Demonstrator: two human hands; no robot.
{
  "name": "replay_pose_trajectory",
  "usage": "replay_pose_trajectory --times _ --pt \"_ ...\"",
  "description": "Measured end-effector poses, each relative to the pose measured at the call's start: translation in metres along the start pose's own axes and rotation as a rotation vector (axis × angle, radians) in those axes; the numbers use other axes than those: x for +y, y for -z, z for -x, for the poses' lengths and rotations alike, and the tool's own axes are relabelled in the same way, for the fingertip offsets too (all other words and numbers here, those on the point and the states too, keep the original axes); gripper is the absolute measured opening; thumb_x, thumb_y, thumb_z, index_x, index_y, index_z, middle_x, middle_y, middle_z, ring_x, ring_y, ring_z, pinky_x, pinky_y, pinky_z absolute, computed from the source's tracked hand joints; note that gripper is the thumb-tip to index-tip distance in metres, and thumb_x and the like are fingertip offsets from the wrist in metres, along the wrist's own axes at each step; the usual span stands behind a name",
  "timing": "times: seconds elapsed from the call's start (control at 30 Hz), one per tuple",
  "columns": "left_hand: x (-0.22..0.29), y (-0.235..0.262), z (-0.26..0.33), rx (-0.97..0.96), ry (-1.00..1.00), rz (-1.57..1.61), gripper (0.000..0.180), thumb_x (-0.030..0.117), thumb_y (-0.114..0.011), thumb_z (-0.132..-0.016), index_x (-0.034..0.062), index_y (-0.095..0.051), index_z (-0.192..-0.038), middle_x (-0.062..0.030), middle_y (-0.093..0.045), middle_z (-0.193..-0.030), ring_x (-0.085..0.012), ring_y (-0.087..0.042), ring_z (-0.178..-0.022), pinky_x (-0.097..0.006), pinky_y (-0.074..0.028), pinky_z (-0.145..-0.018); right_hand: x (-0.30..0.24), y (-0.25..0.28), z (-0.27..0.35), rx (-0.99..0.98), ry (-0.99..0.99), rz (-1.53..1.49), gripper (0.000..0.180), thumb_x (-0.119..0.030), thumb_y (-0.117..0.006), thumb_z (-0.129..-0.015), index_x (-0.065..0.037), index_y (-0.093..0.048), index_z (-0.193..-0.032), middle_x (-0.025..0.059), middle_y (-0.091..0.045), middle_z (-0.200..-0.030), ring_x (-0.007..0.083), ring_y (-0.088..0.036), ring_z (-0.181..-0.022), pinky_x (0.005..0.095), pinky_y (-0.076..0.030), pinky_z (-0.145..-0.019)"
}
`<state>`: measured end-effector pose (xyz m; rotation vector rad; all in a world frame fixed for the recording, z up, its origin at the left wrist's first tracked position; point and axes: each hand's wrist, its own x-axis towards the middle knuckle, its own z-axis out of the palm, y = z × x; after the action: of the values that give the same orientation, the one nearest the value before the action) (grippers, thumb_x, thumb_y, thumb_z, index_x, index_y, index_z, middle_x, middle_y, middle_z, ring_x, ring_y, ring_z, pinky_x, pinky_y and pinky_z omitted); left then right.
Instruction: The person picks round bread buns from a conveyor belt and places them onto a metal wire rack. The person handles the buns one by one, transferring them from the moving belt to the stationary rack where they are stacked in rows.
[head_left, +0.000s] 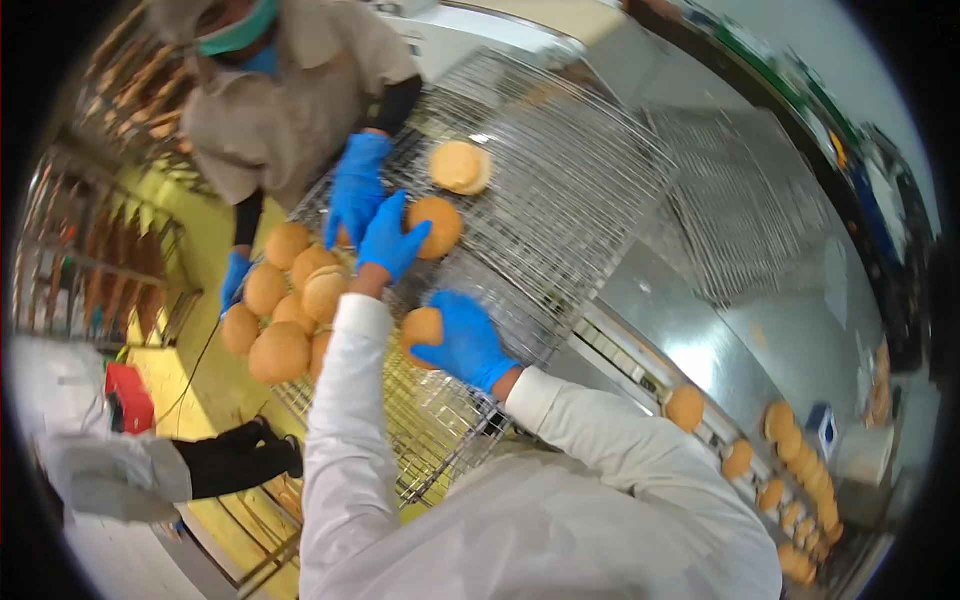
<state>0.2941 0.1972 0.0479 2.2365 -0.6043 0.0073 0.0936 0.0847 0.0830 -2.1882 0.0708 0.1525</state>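
Note:
My left hand (393, 238), in a blue glove, has its thumb and fingers around the left edge of a round golden-brown bun (437, 226). Closer to me, my right hand (468, 340), gloved in blue too, grips another bun (420, 336) from its right side. Both buns are over a wire rack (570, 170). A paler bun (460, 167) sits farther back on the rack. Left of my hands lies a cluster of several buns (280, 352), partly hidden by my left forearm.
Across the rack, a masked co-worker's blue-gloved hand (355, 185) reaches among the buns; the other glove (234, 280) is at the rack's left side. A second wire rack (745, 190) lies on the metal table (690, 330). Several buns (800, 460) line the conveyor at right. Another person (120, 475) stands lower left.

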Motion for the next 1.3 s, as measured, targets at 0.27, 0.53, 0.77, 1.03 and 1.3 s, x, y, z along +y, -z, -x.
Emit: replay_pose_trajectory --times 0.27,0.53,0.77,1.03,1.3 --pt "-0.004 -0.027 -0.008 -0.156 0.027 0.048 0.073 0.028 -0.086 -0.071 -0.0037 -0.053 -0.128 -0.0218 -0.06 -0.12 -0.0275 -0.06 -0.111 -0.04 -0.05 -0.092 0.082 0.043 0.137 0.463 -0.053 -0.452 0.065 -0.024 -0.079 -0.079 -0.007 -0.045 -0.132 0.0166 -0.058 -0.12 0.0308 -0.062 -0.107 0.0417 -0.05 -0.092" --pt "0.176 -0.12 0.115 -0.337 0.219 0.821 0.065 0.014 -0.08 -0.078 0.0068 -0.046 -0.133 -0.0126 -0.054 -0.126 -0.0247 -0.057 -0.112 -0.038 -0.052 -0.093 0.25 0.104 0.334 1.116 -0.656 0.141 0.05 -0.023 -0.076 -0.082 -0.002 -0.055 -0.123 0.0177 -0.057 -0.121 0.0309 -0.054 -0.116 0.0418 -0.042 -0.101" --pt "0.241 -0.245 0.186 -0.508 -0.091 -0.222 0.063 0.036 -0.068 -0.086 0.0024 -0.047 -0.135 -0.0215 -0.051 -0.134 -0.0393 -0.052 -0.121 -0.048 -0.04 -0.104 0.229 0.123 0.321 1.346 -0.441 0.049 0.045 -0.013 -0.074 -0.082 -0.003 -0.057 -0.122 0.014 -0.054 -0.13 0.0298 -0.047 -0.125 0.0412 -0.034 -0.107" --pt "0.184 -0.12 0.218 -0.055 -0.186 0.086 0.044 0.025 -0.073 -0.083 0.0045 -0.063 -0.12 -0.0188 -0.06 -0.125 -0.0364 -0.057 -0.117 -0.045 -0.045 -0.1 0.154 0.131 0.209 0.868 -0.198 -0.451 0.031 -0.011 -0.069 -0.088 -0.002 -0.06 -0.117 0.0096 -0.061 -0.118 0.0199 -0.057 -0.109 0.0329 -0.043 -0.095" --pt "0.044 0.11 0.155 0.437 0.033 -0.29 0.068 0.021 -0.08 -0.076 0.0064 -0.05 -0.135 -0.018 -0.054 -0.134 -0.0365 -0.051 -0.124 -0.047 -0.04 -0.106 0.094 0.062 -0.036 0.62 0.122 0.176 0.057 -0.043 -0.075 -0.081 0.001 -0.064 -0.116 0.0216 -0.057 -0.125 0.0347 -0.061 -0.105 0.0446 -0.048 -0.094"
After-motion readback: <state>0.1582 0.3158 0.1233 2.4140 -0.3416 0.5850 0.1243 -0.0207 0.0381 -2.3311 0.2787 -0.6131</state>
